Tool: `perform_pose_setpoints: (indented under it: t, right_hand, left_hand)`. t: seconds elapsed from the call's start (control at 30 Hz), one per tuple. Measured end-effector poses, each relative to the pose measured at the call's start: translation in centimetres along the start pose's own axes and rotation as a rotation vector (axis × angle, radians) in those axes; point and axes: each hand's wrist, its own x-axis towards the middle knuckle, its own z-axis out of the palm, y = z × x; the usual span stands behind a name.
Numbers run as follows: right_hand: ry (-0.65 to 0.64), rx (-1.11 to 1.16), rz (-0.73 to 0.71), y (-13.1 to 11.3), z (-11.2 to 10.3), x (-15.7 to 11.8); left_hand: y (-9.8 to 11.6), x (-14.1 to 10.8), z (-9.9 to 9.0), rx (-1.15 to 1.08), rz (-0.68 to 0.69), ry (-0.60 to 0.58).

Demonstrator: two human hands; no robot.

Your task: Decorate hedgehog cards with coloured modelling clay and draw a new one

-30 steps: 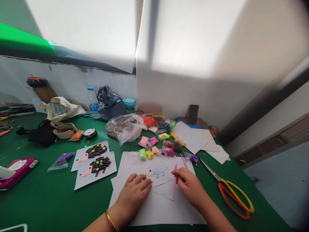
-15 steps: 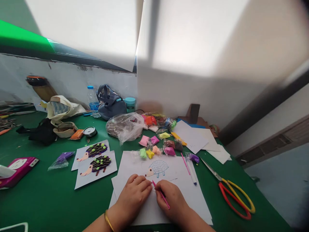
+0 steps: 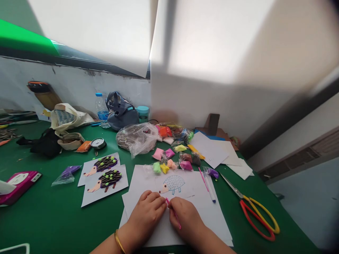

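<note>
Sheets of white paper (image 3: 201, 218) lie in front of me. The top sheet bears a blue-outlined hedgehog drawing (image 3: 173, 184) with a peach-coloured face. My left hand (image 3: 147, 211) rests on the paper below it, fingers laid toward the middle. In my right hand (image 3: 186, 213) is a slim pink modelling tool (image 3: 178, 221), its tip close to the left fingertips. Whatever lies under those fingertips is hidden. Another pink tool (image 3: 203, 179) and a white marker (image 3: 210, 187) lie on the sheet's right side. Small packets of coloured clay (image 3: 158, 154) cluster beyond the paper.
To the left are two finished hedgehog cards (image 3: 91, 197) and a purple clay packet (image 3: 69, 171). Large scissors (image 3: 249, 203) with red and yellow handles lie at right. A plastic bag (image 3: 140, 139), a blue bag (image 3: 122, 116) and a water bottle (image 3: 101, 109) stand toward the wall.
My right hand has shifted slightly left, closer to the left hand, and the pink tool has moved with it. The left hand stays in place.
</note>
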Motion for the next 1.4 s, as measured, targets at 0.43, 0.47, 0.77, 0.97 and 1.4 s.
perform_pose_setpoints:
  t: [0.43,0.47,0.77,0.97,1.4]
  right_hand:
    - [-0.092,-0.005,0.0,0.1,-0.3,-0.1]
    - [-0.077,-0.012,0.005,0.1,-0.2,-0.1]
    - [0.054,0.171,-0.03,0.2,-1.2,0.0]
    - [0.04,0.386,0.079,0.5,-3.5,-0.3]
    - [-0.029,1.072,0.256,-0.5,-4.1,-0.1]
  left_hand:
    - [0.0,0.0,-0.1,-0.009,0.01,0.013]
    - [0.0,0.0,-0.1,-0.003,0.016,0.012]
    - [-0.1,0.0,-0.1,-0.009,0.021,0.001]
    - [0.2,0.4,-0.9,-0.103,-0.024,-0.026]
    - [0.5,3.1,-2.9,-0.698,-0.596,-0.135]
